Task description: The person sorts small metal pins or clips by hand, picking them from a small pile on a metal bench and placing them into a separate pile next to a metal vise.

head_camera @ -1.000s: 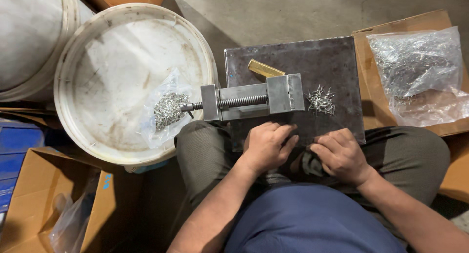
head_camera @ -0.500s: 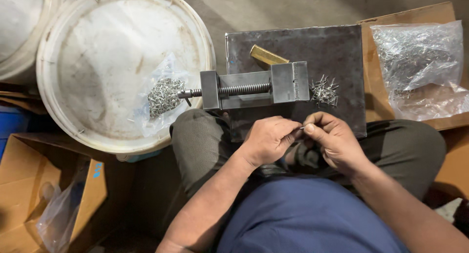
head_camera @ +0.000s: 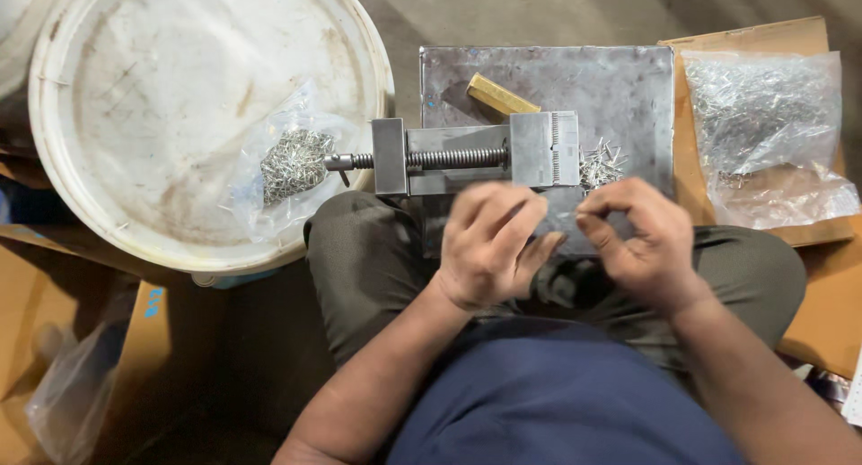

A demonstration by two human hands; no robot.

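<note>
1. Resting across the lap, steel plate [head_camera: 620,79] carries the small vise [head_camera: 476,155]; likely to slide off if the knees shift.
2. Lying just behind both hands, loose pile of metal pins [head_camera: 600,167] could scatter at a knock.
3. Left hand [head_camera: 489,245] half curled, right hand [head_camera: 642,241] pinched; contents too blurred to tell.
</note>
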